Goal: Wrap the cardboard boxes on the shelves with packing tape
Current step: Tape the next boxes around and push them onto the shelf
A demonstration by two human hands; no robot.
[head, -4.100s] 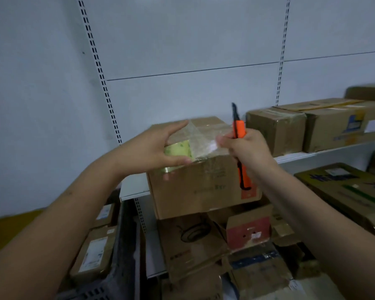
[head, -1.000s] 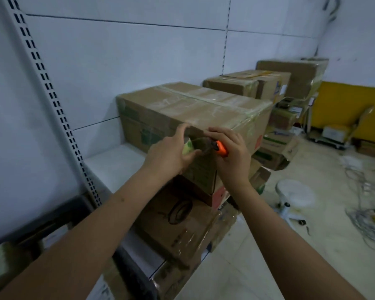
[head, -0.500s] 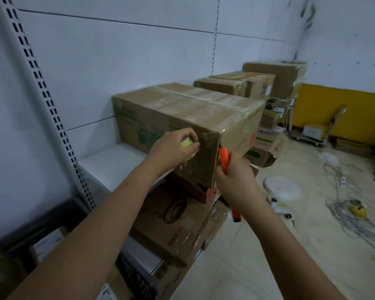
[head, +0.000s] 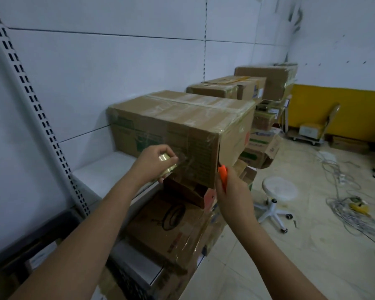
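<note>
Left hand (head: 154, 162) gripping tape roll (head: 167, 164) against near face of front cardboard box (head: 182, 124), overhanging shelf (head: 108, 169) edge. Right hand (head: 232, 191) clutching orange cutter (head: 223, 175) at box corner. Three more boxes behind; open floor right.

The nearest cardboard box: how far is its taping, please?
Done: clear tape crosses the nearest box's top. In hand: the left hand holds the tape roll at its near side; the right hand grips an orange cutter. Left: cutting the strip; farther boxes unclear.
</note>
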